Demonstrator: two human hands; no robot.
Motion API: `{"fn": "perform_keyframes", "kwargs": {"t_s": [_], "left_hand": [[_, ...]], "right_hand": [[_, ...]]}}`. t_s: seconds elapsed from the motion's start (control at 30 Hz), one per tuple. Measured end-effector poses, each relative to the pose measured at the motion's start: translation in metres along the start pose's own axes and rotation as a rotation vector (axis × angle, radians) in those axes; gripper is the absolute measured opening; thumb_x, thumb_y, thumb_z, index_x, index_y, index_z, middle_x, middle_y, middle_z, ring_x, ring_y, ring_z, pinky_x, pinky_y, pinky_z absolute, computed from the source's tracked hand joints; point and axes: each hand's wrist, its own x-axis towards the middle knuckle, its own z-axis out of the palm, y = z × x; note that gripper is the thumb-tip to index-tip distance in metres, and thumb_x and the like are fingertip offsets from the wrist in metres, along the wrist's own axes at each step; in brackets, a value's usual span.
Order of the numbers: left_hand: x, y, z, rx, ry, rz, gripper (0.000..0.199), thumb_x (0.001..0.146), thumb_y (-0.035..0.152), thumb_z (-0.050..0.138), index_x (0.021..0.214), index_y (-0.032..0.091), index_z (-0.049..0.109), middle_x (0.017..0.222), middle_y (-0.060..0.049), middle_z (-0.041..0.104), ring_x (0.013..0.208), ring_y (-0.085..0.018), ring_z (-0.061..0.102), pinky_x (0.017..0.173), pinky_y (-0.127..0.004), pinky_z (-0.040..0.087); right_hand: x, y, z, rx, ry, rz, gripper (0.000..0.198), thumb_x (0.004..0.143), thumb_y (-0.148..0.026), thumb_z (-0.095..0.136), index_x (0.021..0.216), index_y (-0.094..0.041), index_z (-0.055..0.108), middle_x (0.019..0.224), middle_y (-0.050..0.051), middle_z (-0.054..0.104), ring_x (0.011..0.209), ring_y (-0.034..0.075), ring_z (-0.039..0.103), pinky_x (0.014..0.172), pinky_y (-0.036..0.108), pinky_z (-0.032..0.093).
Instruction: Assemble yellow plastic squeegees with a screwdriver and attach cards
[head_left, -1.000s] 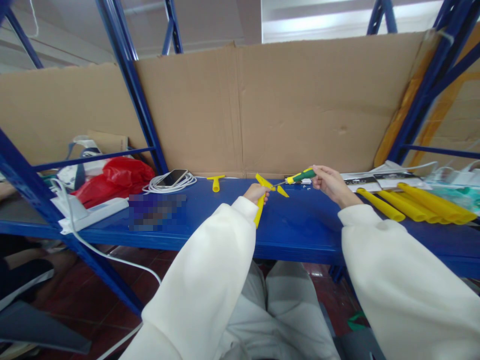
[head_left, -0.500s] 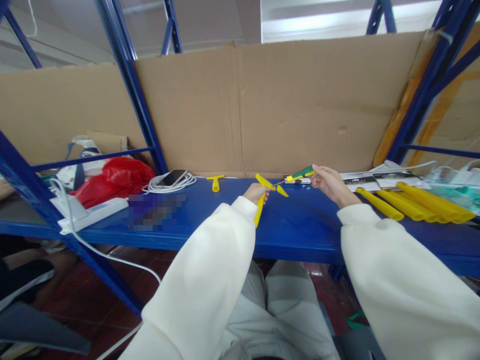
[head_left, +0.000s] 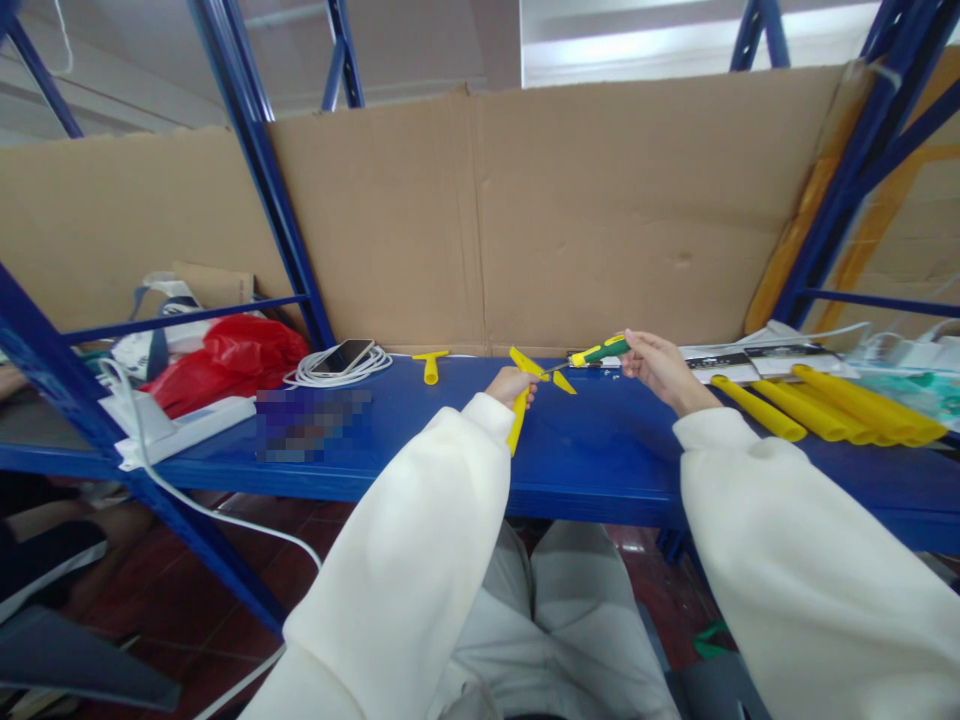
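Note:
My left hand is closed around a yellow T-shaped plastic piece. Its handle points down toward me, and the two ends of its crosspiece stick out above and to the right of my fingers. With bent fingers my right hand grips the back end of a screwdriver that has a green and yellow handle. The shaft slants down left to the middle of the crosspiece; whether the tip sits in a screw is too small to tell. A second yellow T-shaped piece stands on the blue table to the left.
Several yellow tubes lie at the right, before black-and-white flat packs. Tiny pale bits lie under the screwdriver. Leftward are a phone on a coiled white cable, a white power strip and a red bag. Cardboard walls the back.
The screwdriver's handle has turned about its own length, showing its green and yellow patches differently. Both hands and the T-shaped piece are almost where they were.

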Motion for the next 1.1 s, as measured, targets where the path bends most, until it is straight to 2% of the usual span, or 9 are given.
{"fn": "perform_keyframes", "kwargs": {"t_s": [0.17, 0.47, 0.6, 0.77, 0.97, 1.1], "left_hand": [[-0.0012, 0.0006, 0.0001, -0.003, 0.010, -0.010, 0.026, 0.090, 0.004, 0.054, 0.067, 0.016, 0.050, 0.045, 0.007, 0.042, 0.038, -0.006, 0.038, 0.043, -0.020, 0.030], [-0.0027, 0.0019, 0.0005, 0.017, 0.018, 0.003, 0.027, 0.088, 0.003, 0.054, 0.064, 0.015, 0.051, 0.048, 0.006, 0.044, 0.039, -0.007, 0.039, 0.045, -0.022, 0.032], [-0.0042, 0.0025, 0.0012, 0.018, 0.016, 0.007, 0.029, 0.091, 0.002, 0.050, 0.065, 0.015, 0.050, 0.046, 0.006, 0.043, 0.038, -0.007, 0.038, 0.043, -0.021, 0.030], [-0.0031, 0.0017, 0.0012, 0.008, 0.010, 0.009, 0.029, 0.092, 0.003, 0.051, 0.066, 0.015, 0.050, 0.045, 0.007, 0.042, 0.037, -0.006, 0.038, 0.042, -0.021, 0.030], [-0.0024, 0.0013, 0.0005, 0.007, 0.021, 0.002, 0.026, 0.089, 0.004, 0.056, 0.067, 0.016, 0.050, 0.046, 0.006, 0.043, 0.038, -0.007, 0.039, 0.043, -0.021, 0.030], [-0.0029, 0.0019, 0.0009, 0.016, 0.027, -0.006, 0.026, 0.090, 0.003, 0.054, 0.067, 0.016, 0.050, 0.046, 0.007, 0.042, 0.038, -0.007, 0.038, 0.043, -0.020, 0.029]], "right_hand": [[-0.0010, -0.0018, 0.0024, 0.050, -0.045, -0.013, 0.031, 0.071, -0.041, 0.084, 0.087, -0.022, 0.066, 0.058, -0.004, 0.060, 0.050, 0.010, 0.054, 0.047, 0.021, 0.046], [0.0049, 0.0049, -0.0020, -0.020, 0.039, 0.011, 0.045, 0.068, -0.052, 0.084, 0.067, -0.021, 0.052, 0.055, -0.003, 0.058, 0.044, 0.007, 0.051, 0.042, 0.019, 0.041], [0.0052, 0.0052, -0.0014, -0.009, 0.067, 0.017, 0.046, 0.064, -0.052, 0.087, 0.067, -0.021, 0.052, 0.052, -0.004, 0.058, 0.041, 0.006, 0.047, 0.038, 0.018, 0.037], [0.0026, 0.0037, -0.0004, -0.029, 0.064, 0.008, 0.045, 0.064, -0.056, 0.085, 0.071, -0.022, 0.057, 0.044, -0.007, 0.049, 0.037, 0.007, 0.041, 0.034, 0.019, 0.031], [-0.0009, -0.0013, 0.0028, 0.044, -0.010, -0.006, 0.038, 0.066, -0.047, 0.087, 0.082, -0.021, 0.065, 0.053, -0.004, 0.058, 0.046, 0.008, 0.050, 0.041, 0.018, 0.040], [-0.0006, -0.0003, 0.0023, 0.037, -0.061, -0.034, 0.039, 0.065, -0.047, 0.088, 0.078, -0.021, 0.062, 0.054, -0.004, 0.058, 0.047, 0.008, 0.051, 0.044, 0.019, 0.043]]}}
